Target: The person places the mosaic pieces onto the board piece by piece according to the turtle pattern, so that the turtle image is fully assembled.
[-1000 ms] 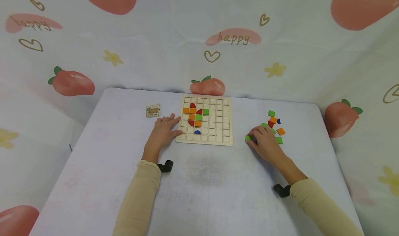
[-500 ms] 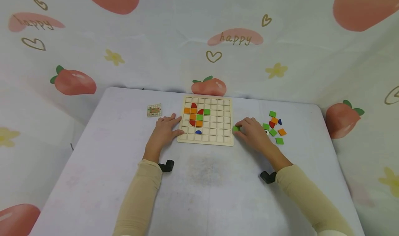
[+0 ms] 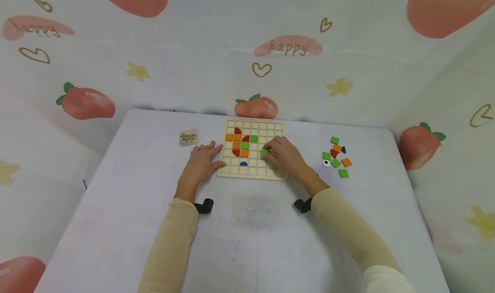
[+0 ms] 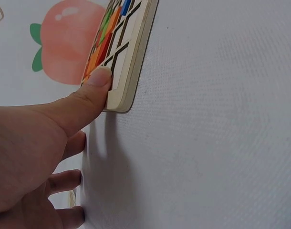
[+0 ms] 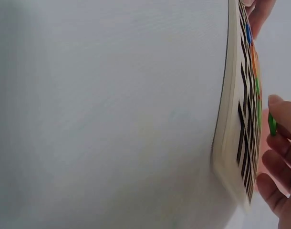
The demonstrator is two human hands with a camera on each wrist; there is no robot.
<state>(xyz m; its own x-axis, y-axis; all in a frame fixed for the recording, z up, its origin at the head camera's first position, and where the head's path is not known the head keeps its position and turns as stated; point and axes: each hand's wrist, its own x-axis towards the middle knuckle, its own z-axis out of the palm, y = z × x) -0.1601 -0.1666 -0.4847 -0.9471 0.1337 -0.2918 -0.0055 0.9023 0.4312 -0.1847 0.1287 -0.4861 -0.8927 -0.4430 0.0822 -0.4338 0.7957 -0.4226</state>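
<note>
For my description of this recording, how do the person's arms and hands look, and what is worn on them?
The left hand and right hand are bare; no gloves or rings are visible. The left sleeve and right sleeve are plain beige, and white fabric shows at the right one's upper end. A black, bent piece shows at each wrist.

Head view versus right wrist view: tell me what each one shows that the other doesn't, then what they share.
Only the head view shows the small picture card, the loose coloured pieces, the white disc with a black dot and the tan sleeves.

Only the right wrist view shows the green tile edge-on, with a gap between it and the board.

Both show the board, the blue half-round piece on it, the left hand at its edge and the right hand pinching the green tile.
</note>
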